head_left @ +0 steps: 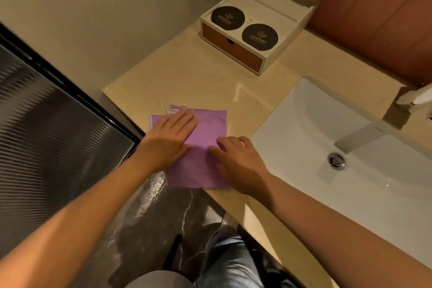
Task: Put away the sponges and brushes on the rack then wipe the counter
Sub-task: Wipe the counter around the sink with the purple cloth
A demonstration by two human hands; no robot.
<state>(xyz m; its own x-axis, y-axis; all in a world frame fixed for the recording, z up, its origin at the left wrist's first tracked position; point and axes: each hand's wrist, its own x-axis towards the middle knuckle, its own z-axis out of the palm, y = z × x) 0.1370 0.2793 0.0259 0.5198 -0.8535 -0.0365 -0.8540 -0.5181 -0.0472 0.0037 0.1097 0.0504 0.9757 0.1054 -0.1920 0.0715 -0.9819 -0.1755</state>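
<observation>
A folded purple cloth [205, 138] lies flat on the beige stone counter [187, 77], near its front edge and left of the sink. My left hand [170, 135] presses on the cloth's left part with straight fingers. My right hand [236, 163] rests on the cloth's lower right corner, fingers slightly bent and spread. The cloth's near edge hangs a little over the counter front. No sponges, brushes or rack are in view.
A white sink basin [350, 147] with a drain [336, 160] and a silver faucet [364, 133] fills the right side. A white box [259, 28] with an orange drawer and two black round coasters stands at the back. A dark glass door [46, 112] is on the left.
</observation>
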